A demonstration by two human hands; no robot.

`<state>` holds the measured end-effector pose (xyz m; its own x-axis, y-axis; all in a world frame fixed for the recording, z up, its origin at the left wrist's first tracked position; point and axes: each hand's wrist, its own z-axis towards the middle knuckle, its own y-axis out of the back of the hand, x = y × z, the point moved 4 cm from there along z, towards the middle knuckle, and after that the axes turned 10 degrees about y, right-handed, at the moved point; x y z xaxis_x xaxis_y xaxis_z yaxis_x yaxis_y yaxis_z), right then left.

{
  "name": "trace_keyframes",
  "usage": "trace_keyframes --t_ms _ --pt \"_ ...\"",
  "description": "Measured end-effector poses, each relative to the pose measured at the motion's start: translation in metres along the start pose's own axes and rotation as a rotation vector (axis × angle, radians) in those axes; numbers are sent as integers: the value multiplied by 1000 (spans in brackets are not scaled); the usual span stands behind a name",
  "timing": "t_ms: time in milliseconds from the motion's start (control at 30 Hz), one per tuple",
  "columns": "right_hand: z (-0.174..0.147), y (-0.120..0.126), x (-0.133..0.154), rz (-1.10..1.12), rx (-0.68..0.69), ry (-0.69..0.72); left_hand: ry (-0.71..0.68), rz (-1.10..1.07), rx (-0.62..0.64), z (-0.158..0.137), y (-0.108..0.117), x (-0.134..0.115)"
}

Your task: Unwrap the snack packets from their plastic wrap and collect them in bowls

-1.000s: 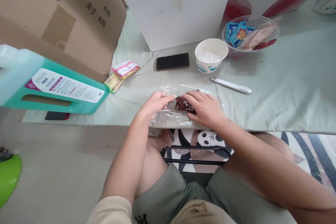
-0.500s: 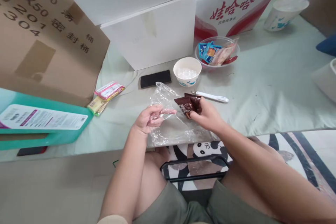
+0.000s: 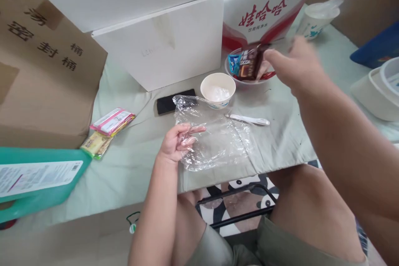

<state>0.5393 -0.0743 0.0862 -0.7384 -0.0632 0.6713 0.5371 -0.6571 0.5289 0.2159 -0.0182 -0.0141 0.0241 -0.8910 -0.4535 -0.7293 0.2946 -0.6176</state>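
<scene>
My left hand (image 3: 176,143) pinches the left edge of a clear crinkled plastic bag (image 3: 218,145), its index finger stretched out over the film. The bag lies spread on the cloth-covered table. My right hand (image 3: 299,64), partly smeared by motion, is at the clear plastic bowl (image 3: 247,87) with its thumb against brown cocoa packets (image 3: 248,64). These packets are over the bowl's contents, above blue sachets (image 3: 233,63) and a pinkish packet. Near the bag are a paper bowl (image 3: 218,87) with clear plastic inside and a white utility knife (image 3: 249,119).
A black phone (image 3: 170,103) lies behind the bag. Flat snack packets (image 3: 109,126) are at the left, beside a brown carton (image 3: 46,99) and a green jug (image 3: 40,183). White boxes (image 3: 174,45) line the back. Paper cups (image 3: 318,18) and a white tub (image 3: 370,91) stand right.
My right hand has carried the cocoa packets up and right to the plastic bowl. The plastic bag now lies more spread out, with my left hand still on it. The view has shifted slightly.
</scene>
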Motion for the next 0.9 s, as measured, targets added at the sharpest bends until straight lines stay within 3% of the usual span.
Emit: trace_keyframes --t_ms 67,167,267,367,433,533,667,767,900 --pt "-18 13 25 -238 -126 -11 1 10 -23 -2 0 -1" --pt "-70 3 46 -125 -100 48 -31 68 -33 -4 -2 -1" --pt "-118 -32 25 94 112 -59 -77 178 -12 -6 -4 2" --pt "-142 -62 1 12 293 -53 -147 327 -45 -11 -1 7" --pt "-145 -69 -4 -89 340 33 -184 462 -121 -16 5 9" --pt "-139 -66 1 -127 298 93 -226 602 -270 -26 17 9" --pt "-133 -56 6 -69 191 -59 -284 605 -442 -40 37 5" --pt "-134 -54 5 1 153 -85 -275 628 -486 -44 45 7" --pt "-136 -53 -7 358 4 -222 -298 597 -495 -38 41 6"
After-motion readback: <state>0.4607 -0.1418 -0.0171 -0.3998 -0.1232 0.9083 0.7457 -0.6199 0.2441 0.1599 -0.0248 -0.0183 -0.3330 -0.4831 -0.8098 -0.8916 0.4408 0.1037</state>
